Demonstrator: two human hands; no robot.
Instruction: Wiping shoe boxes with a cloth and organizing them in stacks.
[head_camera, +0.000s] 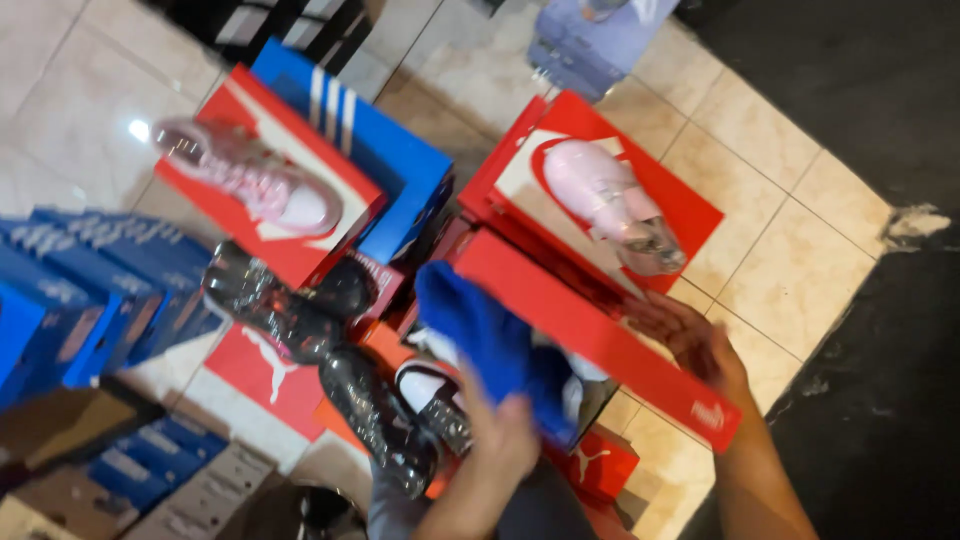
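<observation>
**Head view: blue cloth over open red box, both hands on**

Head view, lower centre: left hand (500, 440) closed on blue cloth (490, 345), fingers bunched into lower end of fabric. Cloth soft, matte, rumpled; long axis up and left from grip toward frame centre, draped over open box interior. White-and-black shoe (430, 395) partly visible beneath, just left of grip.

Right hand (700, 345) at right of centre, fingers spread flat against long red lid (600, 335); pressing or steadying, not wrapped around. Lid rigid cardboard, glossy, long axis diagonal from centre down to lower right. Cloth just left of that edge, so left hand nearer cloth, right hand nearer lid.

Surroundings: pink shoe (615, 200) in clear wrap on red box (690, 205), upper right of centre. Second pink shoe (250, 175) on another red box, upper left. Black glossy wrapped shoes (290, 305) left of centre. Blue box stack (70, 290) at left edge. Tiled floor (790, 260) beige, shiny. Motion blur throughout; fine finger detail uncertain.
</observation>
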